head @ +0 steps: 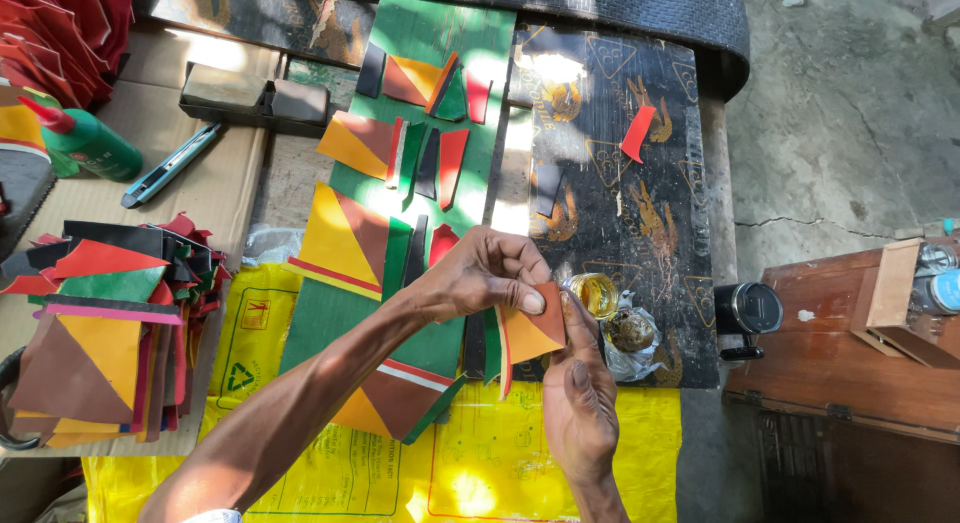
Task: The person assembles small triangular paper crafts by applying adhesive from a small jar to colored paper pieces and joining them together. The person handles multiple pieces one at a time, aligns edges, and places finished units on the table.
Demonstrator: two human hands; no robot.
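Observation:
My left hand (pixel 478 275) and my right hand (pixel 580 398) together hold a small patchwork piece (pixel 530 331) of orange and brown material with a red edge, above the table. The left thumb presses its upper part; the right fingers pinch its right side. Just right of it stands a small open jar of yellowish liquid (pixel 595 292) with a wrapped brush-like lump (pixel 632 331) beside it. More sewn orange, brown, green and red pieces (pixel 345 238) lie on a green sheet (pixel 330 318) under my left arm.
A stack of coloured pieces (pixel 100 333) sits at the left on cardboard. A green glue bottle (pixel 85 143), a utility knife (pixel 170 165) and a dark block (pixel 255 98) lie beyond. A black patterned mat (pixel 620 183) and yellow sack (pixel 480 453) cover the table; wooden boxes (pixel 850 353) stand right.

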